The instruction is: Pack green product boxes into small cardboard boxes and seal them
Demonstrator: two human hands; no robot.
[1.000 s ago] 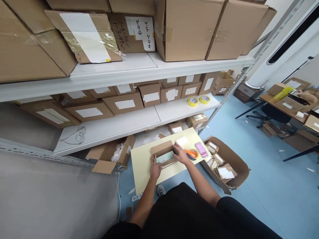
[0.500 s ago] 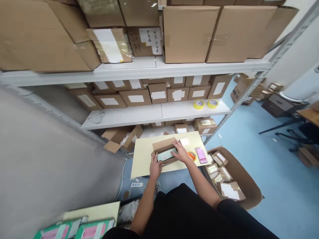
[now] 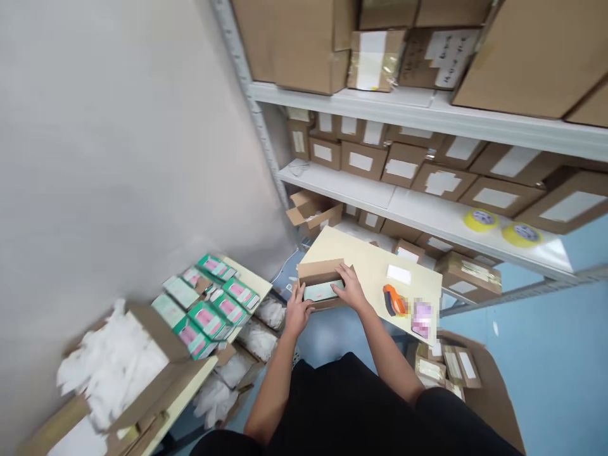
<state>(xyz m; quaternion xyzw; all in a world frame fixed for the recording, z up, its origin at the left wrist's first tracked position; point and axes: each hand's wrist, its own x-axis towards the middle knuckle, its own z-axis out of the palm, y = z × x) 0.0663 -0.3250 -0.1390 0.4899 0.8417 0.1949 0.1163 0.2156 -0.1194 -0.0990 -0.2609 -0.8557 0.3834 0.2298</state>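
Between my two hands is an open cardboard box [image 3: 319, 271], held at the near edge of the cream tabletop [image 3: 368, 253]. Inside it lies a flat pale green box [image 3: 323, 291]. My left hand [image 3: 297, 310] grips the carton's left end, fingers along the side. My right hand [image 3: 350, 290] holds the right end, with its thumb reaching in over the pale green box. To the right on the tabletop are a white label stack [image 3: 399, 273], an orange tape dispenser [image 3: 395, 301] and a blurred pink phone-like item [image 3: 422, 318].
Shelving with labelled cartons [image 3: 361, 158] and yellow tape rolls [image 3: 481, 220] stands ahead. A side table at left carries green-and-pink boxes [image 3: 209, 318] and a carton of white packing material [image 3: 111, 361]. A large carton [image 3: 489, 392] of small parcels stands at lower right.
My view has swung left, bringing the side table into sight. Both hands stay on the cardboard box, which has shifted to the tabletop's near left edge.
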